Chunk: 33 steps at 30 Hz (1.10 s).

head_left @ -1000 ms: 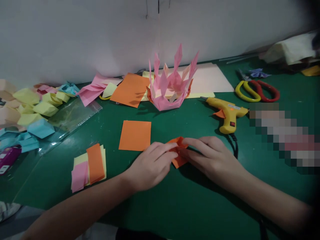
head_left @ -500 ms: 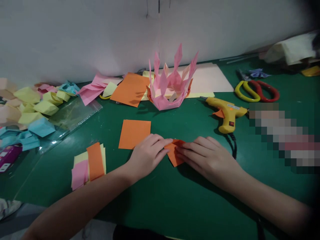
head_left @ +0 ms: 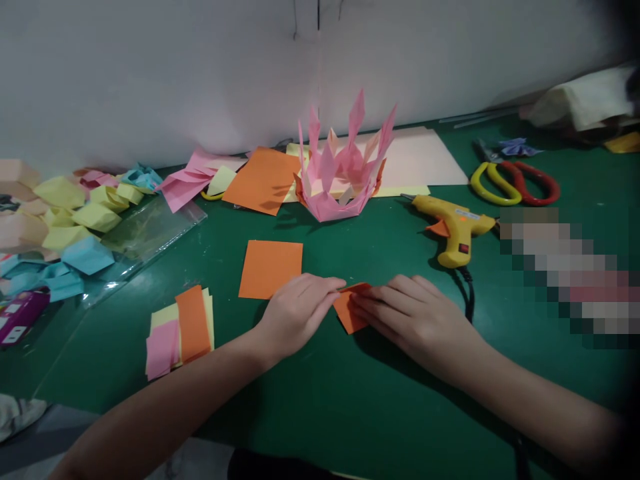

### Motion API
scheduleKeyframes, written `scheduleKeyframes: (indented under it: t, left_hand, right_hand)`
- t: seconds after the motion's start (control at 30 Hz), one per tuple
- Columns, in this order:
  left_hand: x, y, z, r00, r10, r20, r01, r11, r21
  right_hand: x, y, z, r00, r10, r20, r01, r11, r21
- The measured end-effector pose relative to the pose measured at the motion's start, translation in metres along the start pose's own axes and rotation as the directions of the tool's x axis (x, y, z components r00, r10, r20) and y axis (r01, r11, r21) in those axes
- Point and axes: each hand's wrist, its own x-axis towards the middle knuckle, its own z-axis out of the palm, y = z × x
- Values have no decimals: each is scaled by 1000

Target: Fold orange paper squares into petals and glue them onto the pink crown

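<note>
A small piece of orange paper (head_left: 351, 317), partly folded, lies on the green table between my hands. My left hand (head_left: 295, 313) has its thumb and fingers drawn together at the paper's upper left edge. Pressed together over the paper's right side are the fingers of my right hand (head_left: 423, 313), which cover part of it. A flat orange square (head_left: 270, 267) rests just behind my left hand. Further back stands a pink paper crown (head_left: 340, 207) with tall pointed tips.
A yellow glue gun (head_left: 453, 223) lies right of centre, with scissors (head_left: 537, 183) behind it. Cut paper strips (head_left: 193, 327) are stacked at left. Folded paper pieces (head_left: 97, 217) crowd the far left beside a clear plastic bag (head_left: 150, 243).
My left fingertips have shifted slightly at the orange paper, and its upper left edge now looks more folded in. My right hand has stayed almost in place.
</note>
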Motion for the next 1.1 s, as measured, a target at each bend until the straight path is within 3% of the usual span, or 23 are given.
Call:
scheduleKeyframes:
  t: [0.17,0.33,0.47,0.63,0.8,0.9,1.1]
  left_hand:
    - [-1,-3,0,1000,-6,22,7,999,-54]
    - [2,-3,-5,994,-92,53,101,975,-199]
    - [3,-3,-14,978,-101,181,153,940,-304]
    - [0,-5,-19,941,-102,324,196,942,-272]
    - [0,-4,-19,927,-60,370,174,944,-281]
    - [-1,-3,-17,937,-39,347,115,973,-201]
    - [-6,0,-10,963,72,261,-127,971,201]
  right_hand:
    - [2,-1,-3,1000,14,-13,-14,1000,-15]
    - [1,-1,-4,1000,29,12,-29,1000,-4]
    - [-1,0,-2,999,28,35,-28,1000,1]
    - [-2,0,-3,999,4,42,-4,1000,9]
    - [-1,0,-3,1000,-13,26,13,1000,1]
    - [-2,0,-2,999,-18,45,18,1000,3]
    - [-1,0,-3,999,-27,38,26,1000,3]
